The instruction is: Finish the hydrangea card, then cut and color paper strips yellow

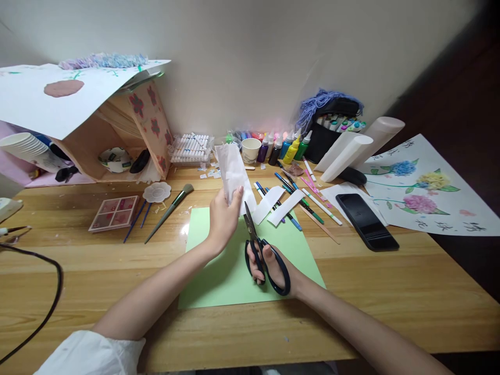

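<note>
The left forearm (156, 289) extends from the lower left, its wrist (214, 247) leading up to the left hand (224, 221), which is raised in a pinching grip with the thumb (236, 199) pointing upward and the fingers largely hidden from view. The right forearm (344, 312) enters from the lower right, bare along its visible length, and runs inward to the right hand (275, 267), positioned lower and nearer the body. Its thumb (267, 252) is raised and its fingers are curled.
</note>
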`<control>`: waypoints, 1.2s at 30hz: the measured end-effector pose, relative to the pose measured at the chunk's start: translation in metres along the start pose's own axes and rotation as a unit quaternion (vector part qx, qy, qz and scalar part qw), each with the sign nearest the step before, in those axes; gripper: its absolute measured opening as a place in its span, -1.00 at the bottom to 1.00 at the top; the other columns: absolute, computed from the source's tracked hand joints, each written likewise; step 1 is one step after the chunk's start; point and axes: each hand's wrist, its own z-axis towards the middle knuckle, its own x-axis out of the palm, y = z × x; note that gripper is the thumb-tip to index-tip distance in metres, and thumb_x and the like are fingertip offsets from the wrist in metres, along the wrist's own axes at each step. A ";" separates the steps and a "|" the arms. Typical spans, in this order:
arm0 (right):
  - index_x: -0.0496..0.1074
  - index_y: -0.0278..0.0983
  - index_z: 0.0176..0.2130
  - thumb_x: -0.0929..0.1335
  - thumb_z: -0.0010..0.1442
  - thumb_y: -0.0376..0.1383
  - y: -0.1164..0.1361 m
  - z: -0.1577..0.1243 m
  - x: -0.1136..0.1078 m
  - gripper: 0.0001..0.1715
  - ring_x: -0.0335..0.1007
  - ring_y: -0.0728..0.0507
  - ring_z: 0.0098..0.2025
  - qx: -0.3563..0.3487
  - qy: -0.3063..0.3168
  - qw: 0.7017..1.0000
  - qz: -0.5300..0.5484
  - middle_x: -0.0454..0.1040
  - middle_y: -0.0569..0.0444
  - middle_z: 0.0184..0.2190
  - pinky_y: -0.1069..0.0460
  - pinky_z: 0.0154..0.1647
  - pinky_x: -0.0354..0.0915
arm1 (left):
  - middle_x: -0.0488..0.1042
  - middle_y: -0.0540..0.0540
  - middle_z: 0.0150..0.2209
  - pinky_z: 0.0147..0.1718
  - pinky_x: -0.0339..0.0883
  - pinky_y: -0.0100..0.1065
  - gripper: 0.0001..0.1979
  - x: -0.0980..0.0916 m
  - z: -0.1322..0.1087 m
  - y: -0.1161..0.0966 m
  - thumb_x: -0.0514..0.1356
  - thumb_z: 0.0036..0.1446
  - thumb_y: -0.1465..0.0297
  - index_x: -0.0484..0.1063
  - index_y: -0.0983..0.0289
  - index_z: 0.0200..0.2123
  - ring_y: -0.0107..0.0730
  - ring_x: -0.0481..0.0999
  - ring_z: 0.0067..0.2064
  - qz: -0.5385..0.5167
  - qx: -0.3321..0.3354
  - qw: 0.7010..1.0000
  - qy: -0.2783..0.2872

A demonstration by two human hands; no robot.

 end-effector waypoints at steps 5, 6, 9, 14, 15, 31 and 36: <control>0.15 -0.24 -0.48 0.02 -0.07 0.41 -0.003 0.004 -0.003 -0.21 0.08 0.02 -0.71 -0.004 -0.052 0.996 -0.072 0.15 0.24 -0.78 0.10 -0.62 0.15 | 0.33 -0.02 -0.53 -0.50 0.12 -0.47 -0.63 0.000 0.004 0.003 0.06 0.13 0.10 0.31 0.31 -0.48 -0.47 0.28 -0.47 -0.008 -0.007 1.000 0.003; 0.15 -0.24 -0.48 0.03 -0.07 0.40 -0.002 0.005 -0.003 -0.21 0.07 0.03 -0.72 -0.003 -0.057 0.995 -0.079 0.14 0.24 -0.78 0.10 -0.63 0.14 | 0.35 -0.01 -0.52 -0.50 0.13 -0.47 -0.62 -0.001 0.006 0.004 0.06 0.13 0.09 0.32 0.31 -0.47 -0.46 0.30 -0.47 -0.011 -0.010 1.000 0.003; 0.14 -0.23 -0.49 0.05 -0.08 0.41 0.002 0.010 -0.005 -0.22 0.05 0.03 -0.73 -0.001 -0.057 0.995 -0.084 0.13 0.26 -0.79 0.11 -0.66 0.11 | 0.40 0.03 -0.47 -0.48 0.15 -0.45 -0.61 -0.004 0.014 0.007 0.06 0.13 0.09 0.36 0.33 -0.43 -0.42 0.34 -0.43 -0.018 -0.016 1.000 -0.003; 0.16 -0.24 -0.47 0.01 -0.09 0.42 0.011 0.024 0.001 -0.18 0.10 0.03 -0.71 0.008 -0.037 0.996 -0.081 0.17 0.24 -0.78 0.11 -0.63 0.14 | 0.40 0.05 -0.46 -0.47 0.14 -0.43 -0.67 -0.010 0.024 0.012 0.08 0.13 0.15 0.37 0.33 -0.40 -0.39 0.33 -0.42 0.015 -0.010 0.999 -0.034; 0.16 -0.24 -0.47 -0.01 -0.10 0.43 0.012 0.027 0.003 -0.17 0.10 0.03 -0.71 0.011 -0.039 0.997 -0.073 0.17 0.24 -0.78 0.10 -0.63 0.14 | 0.40 0.05 -0.47 -0.47 0.13 -0.43 -0.68 -0.010 0.024 0.013 0.07 0.14 0.16 0.36 0.32 -0.41 -0.39 0.32 -0.43 0.024 -0.004 0.999 -0.038; 0.18 -0.25 -0.43 -0.03 0.01 0.36 0.001 0.034 0.004 -0.21 0.15 0.01 -0.69 -0.036 -0.035 0.996 -0.070 0.21 0.22 -0.74 0.10 -0.59 0.18 | 0.26 -0.04 -0.55 -0.51 0.02 -0.46 -0.73 -0.011 0.019 0.016 0.02 0.21 0.23 0.27 0.26 -0.46 -0.44 0.24 -0.50 0.105 0.060 0.992 -0.046; 0.18 -0.25 -0.42 -0.02 0.04 0.34 0.000 0.034 0.003 -0.24 0.14 0.02 -0.69 -0.030 -0.045 0.998 -0.033 0.17 0.23 -0.75 0.10 -0.57 0.18 | 0.30 -0.03 -0.53 -0.49 0.04 -0.45 -0.73 -0.009 0.015 0.015 0.02 0.21 0.23 0.28 0.27 -0.46 -0.43 0.28 -0.47 0.111 0.067 0.991 -0.032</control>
